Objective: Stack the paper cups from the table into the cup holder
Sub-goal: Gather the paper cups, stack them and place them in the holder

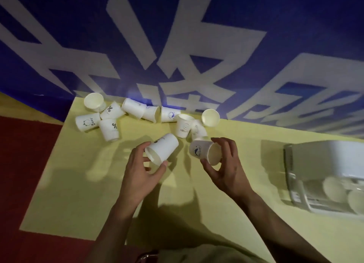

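Head view. Left hand (142, 171) curled round a white paper cup (162, 149), tilted, mouth toward the palm, above mid-table. Right hand (222, 165) pinching a second paper cup (203, 151) with a blue print, held on its side, just beside the first. Loose cups (110, 115) scattered, mostly toppled, along the far edge of the yellow table (78, 184). Cup holder (323, 164) at the right edge, cups visible inside. Blue banner (256, 26) behind.

Twelve paper cups (110, 110) show outside the holder, ten scattered on the one yellow bench (78, 184) and two held, beside one cup holder (323, 164) and two hands (141, 176).
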Action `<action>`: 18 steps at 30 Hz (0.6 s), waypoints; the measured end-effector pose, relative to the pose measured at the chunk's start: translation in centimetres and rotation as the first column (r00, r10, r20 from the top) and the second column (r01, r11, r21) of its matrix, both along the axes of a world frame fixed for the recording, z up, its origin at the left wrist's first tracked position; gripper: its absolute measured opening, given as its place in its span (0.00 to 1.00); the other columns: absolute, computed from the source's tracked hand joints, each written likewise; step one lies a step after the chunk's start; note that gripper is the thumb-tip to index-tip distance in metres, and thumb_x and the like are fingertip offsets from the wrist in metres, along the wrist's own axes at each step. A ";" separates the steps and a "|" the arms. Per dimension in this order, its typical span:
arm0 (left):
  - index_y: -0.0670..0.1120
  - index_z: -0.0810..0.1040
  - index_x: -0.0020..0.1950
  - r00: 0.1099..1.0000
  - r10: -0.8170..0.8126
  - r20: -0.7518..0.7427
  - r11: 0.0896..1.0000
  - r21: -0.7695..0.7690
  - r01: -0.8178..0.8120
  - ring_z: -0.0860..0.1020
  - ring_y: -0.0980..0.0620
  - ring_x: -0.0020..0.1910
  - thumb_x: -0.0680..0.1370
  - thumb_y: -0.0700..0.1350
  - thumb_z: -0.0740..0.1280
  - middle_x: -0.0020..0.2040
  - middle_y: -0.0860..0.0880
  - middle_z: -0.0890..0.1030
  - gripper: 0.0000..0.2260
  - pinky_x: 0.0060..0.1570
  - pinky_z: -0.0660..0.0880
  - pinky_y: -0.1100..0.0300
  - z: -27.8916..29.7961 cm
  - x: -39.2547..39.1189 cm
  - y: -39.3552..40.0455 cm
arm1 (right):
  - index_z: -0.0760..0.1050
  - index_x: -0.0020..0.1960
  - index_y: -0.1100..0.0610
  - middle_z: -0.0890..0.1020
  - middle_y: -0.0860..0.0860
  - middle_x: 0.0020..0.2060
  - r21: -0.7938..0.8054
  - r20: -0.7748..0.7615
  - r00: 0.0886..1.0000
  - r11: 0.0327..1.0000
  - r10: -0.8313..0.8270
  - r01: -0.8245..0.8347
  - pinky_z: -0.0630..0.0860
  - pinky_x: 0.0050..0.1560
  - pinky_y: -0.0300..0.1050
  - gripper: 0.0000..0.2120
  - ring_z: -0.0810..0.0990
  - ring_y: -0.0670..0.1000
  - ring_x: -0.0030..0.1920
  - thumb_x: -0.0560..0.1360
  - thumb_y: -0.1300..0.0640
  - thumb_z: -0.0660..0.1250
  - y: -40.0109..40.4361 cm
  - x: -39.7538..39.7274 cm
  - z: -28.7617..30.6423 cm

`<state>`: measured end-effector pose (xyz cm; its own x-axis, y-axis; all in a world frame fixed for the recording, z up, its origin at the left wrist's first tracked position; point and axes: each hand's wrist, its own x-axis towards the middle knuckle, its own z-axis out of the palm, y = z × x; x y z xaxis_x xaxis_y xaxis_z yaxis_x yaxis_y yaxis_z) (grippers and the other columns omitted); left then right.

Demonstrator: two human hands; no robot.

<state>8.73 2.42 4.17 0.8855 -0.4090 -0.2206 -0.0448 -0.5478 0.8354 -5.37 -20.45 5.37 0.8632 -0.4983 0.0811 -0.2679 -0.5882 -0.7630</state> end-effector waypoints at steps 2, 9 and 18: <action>0.58 0.69 0.72 0.996 -0.086 0.030 0.995 -0.039 0.087 0.78 0.58 0.57 0.71 0.51 0.79 0.63 0.58 0.69 0.33 0.49 0.82 0.56 0.5 -2.6 -2.3 | 0.70 0.71 0.58 0.71 0.51 0.64 -0.015 0.026 0.998 0.998 -0.057 0.057 0.77 0.59 0.44 0.27 0.75 0.48 0.62 0.76 0.54 0.76 -0.9 -4.0 1.0; 0.59 0.67 0.75 0.929 -0.351 0.118 0.928 -0.087 0.362 0.76 0.57 0.59 0.71 0.53 0.79 0.64 0.64 0.69 0.36 0.44 0.77 0.67 2.0 -13.6 -10.4 | 0.70 0.71 0.54 0.71 0.46 0.64 0.023 0.002 0.967 0.966 -0.256 0.256 0.83 0.49 0.51 0.25 0.77 0.48 0.61 0.78 0.50 0.74 -5.1 -19.3 2.2; 0.59 0.67 0.74 0.886 -0.423 0.191 0.892 -0.084 0.444 0.75 0.58 0.61 0.72 0.54 0.78 0.64 0.65 0.70 0.34 0.44 0.74 0.70 4.3 -31.0 -22.8 | 0.70 0.72 0.51 0.70 0.43 0.65 0.019 -0.007 0.951 0.951 -0.308 0.308 0.84 0.53 0.53 0.28 0.77 0.49 0.64 0.76 0.55 0.76 -16.8 -38.7 2.9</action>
